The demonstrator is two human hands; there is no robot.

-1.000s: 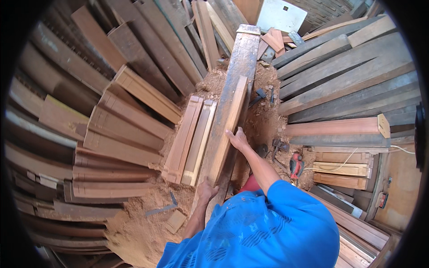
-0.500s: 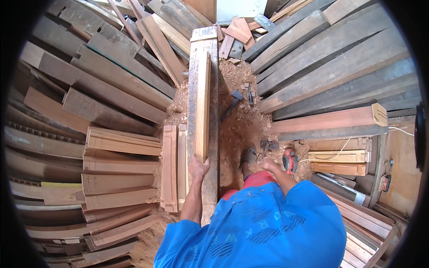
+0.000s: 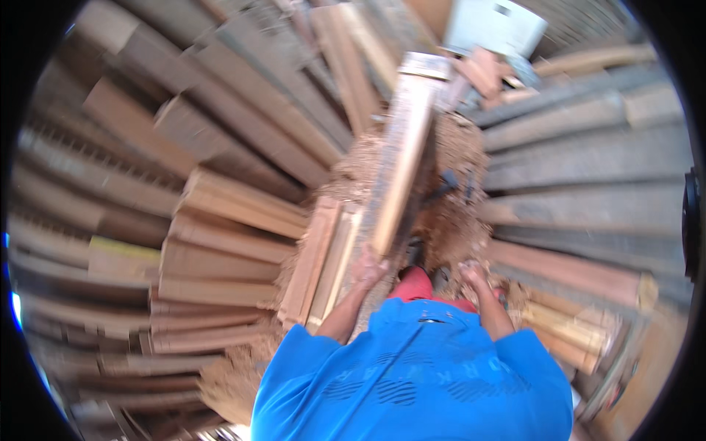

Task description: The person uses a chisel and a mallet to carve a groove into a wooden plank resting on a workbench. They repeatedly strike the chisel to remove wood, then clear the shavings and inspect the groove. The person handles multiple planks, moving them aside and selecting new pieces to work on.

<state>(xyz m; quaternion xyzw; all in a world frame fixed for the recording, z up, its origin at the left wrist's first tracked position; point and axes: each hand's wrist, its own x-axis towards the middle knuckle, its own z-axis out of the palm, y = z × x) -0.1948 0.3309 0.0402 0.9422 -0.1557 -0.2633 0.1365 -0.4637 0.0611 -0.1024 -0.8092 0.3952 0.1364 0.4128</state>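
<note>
A long pale wooden board (image 3: 403, 187), grooved along its edge, lies lengthwise on a narrow worn workbench (image 3: 394, 132). My left hand (image 3: 370, 268) grips the board's near end; motion blur softens its fingers. To the right, off the bench, my right hand (image 3: 473, 274) is held closed in front of my body. Whatever is inside that fist, if anything, is hidden. A dark-headed hammer (image 3: 445, 181) lies among the shavings just right of the bench, with a small dark tool (image 3: 469, 187) beside it.
Stacked panels (image 3: 228, 253) and planks crowd the left. Loose boards (image 3: 312, 257) stand against the bench's left side. Thick grey planks (image 3: 581, 162) line the right. Wood shavings (image 3: 360, 169) cover the floor, and a white panel (image 3: 494, 28) is at the far end.
The whole view has swung, so the bench now slants up to the right. My left hand stays at the board's near end. My right hand remains closed, now a little farther from the bench.
</note>
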